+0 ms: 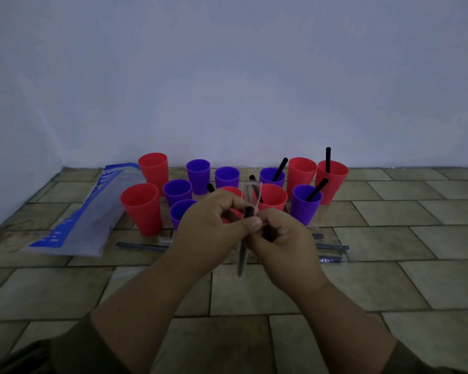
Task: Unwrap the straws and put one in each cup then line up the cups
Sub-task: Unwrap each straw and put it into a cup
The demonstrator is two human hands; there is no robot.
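Note:
My left hand [214,222] and my right hand [281,236] meet in front of the cups and both pinch a wrapped black straw [241,260] held upright. Its clear wrapper [251,191] sticks up loose above my fingers. Several red cups [142,206] and purple cups [197,175] stand in a cluster by the wall. Black straws stand in the far right red cup [331,182] and in two purple cups [305,203] on the right. Two more straw tips show behind my hands. Several wrapped straws [331,247] lie on the floor under my hands.
A flat blue and clear plastic bag [79,220] lies on the tiled floor [389,279] left of the cups. A pale wall [227,76] rises right behind the cups. Another wrapped straw [141,245] lies near the bag.

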